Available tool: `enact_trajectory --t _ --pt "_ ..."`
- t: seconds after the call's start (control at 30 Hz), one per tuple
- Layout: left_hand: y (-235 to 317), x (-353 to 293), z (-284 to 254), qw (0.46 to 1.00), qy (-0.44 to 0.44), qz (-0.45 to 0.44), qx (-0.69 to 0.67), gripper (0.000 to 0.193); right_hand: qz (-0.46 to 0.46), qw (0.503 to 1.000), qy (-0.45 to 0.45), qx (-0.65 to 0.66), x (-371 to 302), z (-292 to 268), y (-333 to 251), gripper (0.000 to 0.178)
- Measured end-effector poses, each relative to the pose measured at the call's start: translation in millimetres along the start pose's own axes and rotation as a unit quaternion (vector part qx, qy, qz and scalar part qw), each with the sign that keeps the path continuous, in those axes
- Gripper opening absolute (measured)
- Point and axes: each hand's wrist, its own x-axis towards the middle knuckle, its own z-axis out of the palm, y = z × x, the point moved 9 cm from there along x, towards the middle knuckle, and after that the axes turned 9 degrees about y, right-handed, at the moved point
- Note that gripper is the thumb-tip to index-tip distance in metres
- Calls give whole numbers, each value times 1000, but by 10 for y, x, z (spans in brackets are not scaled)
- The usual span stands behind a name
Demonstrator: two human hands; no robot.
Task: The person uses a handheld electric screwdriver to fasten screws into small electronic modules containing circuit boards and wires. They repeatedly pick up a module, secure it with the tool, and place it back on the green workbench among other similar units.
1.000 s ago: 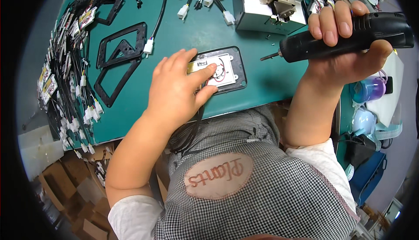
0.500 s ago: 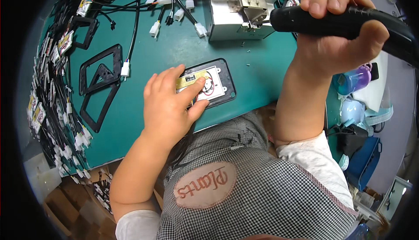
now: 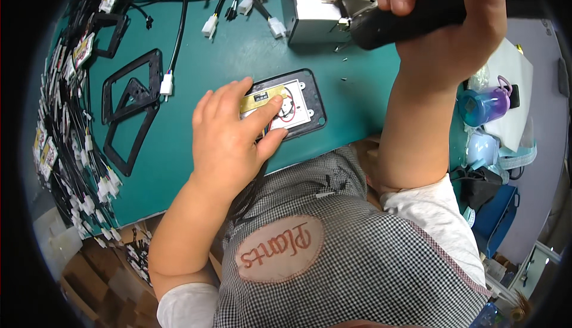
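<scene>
My left hand rests over a black plastic case on the table, its fingers curled at the left part and the index fingertip pressing inside. A white panel lies in the case, with a yellow-wrapped circuit module and thin wires on it. Closed around a black electric screwdriver, my right hand is raised at the upper right. The screwdriver's front end is beside a silver screw feeder, its bit low by the feeder's near edge. Whether a screw sits on the bit I cannot tell.
Loose screws lie near the feeder. Black rectangular frames overlap at the left, beside a heap of black cables with white connectors. More connectors lie at the back. A blue-purple cup stands at the right.
My right hand has moved down and left with the screwdriver, whose front end has come away from the feeder's outlet. The left hand and case keep nearly the same place.
</scene>
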Motion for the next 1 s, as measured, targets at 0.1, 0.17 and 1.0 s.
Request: enact_trajectory --t 0.1,0.17,1.0 --pt "-2 14 -5 1000 1 2 -7 47 73 995 6 61 -201 51 153 58" --pt "2 18 -2 1000 2 5 -8 47 107 991 10 75 -335 63 280 60" --pt "-36 12 -14 1000 4 -13 -8 47 23 997 -77 1 -256 -154 239 44"
